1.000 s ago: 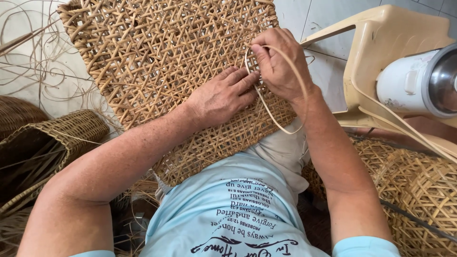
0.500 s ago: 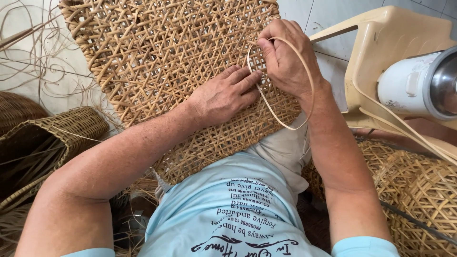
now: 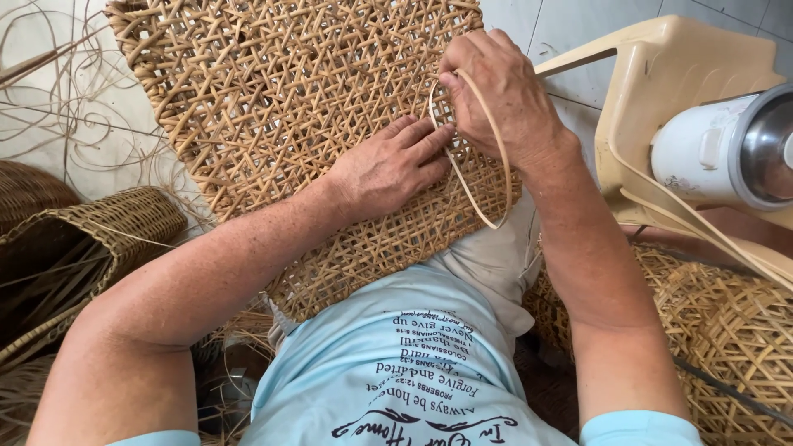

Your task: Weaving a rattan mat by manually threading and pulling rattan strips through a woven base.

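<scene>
One woven cane panel (image 3: pixel 273 124), open hexagonal mesh, tan, lies tilted across the person's lap and reaches up toward the top of the view. Loose cane strip (image 3: pixel 483 177) loops out from the mesh at the panel's right edge, curving down and back up to the right hand. Right hand (image 3: pixel 500 91) sits on the upper right part of the panel, fingers curled and pressed together, thumb and forefinger pinching the strip where it enters the weave. Left hand (image 3: pixel 388 165) lies flat on the panel just left of the loop, palm down, fingers slightly spread, fingertips touching the mesh beside the strip. Light blue shirt (image 3: pixel 396 372) below the panel. Woven basket (image 3: pixel 91 231) on its side at left, near the left forearm. Loose cane strands (image 3: pixel 74 107) scattered on the tiled floor upper left. Cream plastic chair (image 3: pixel 677 74) at right, holding a white and metal appliance (image 3: pixel 727 149). More wickerwork (image 3: pixel 735 330) lower right.
</scene>
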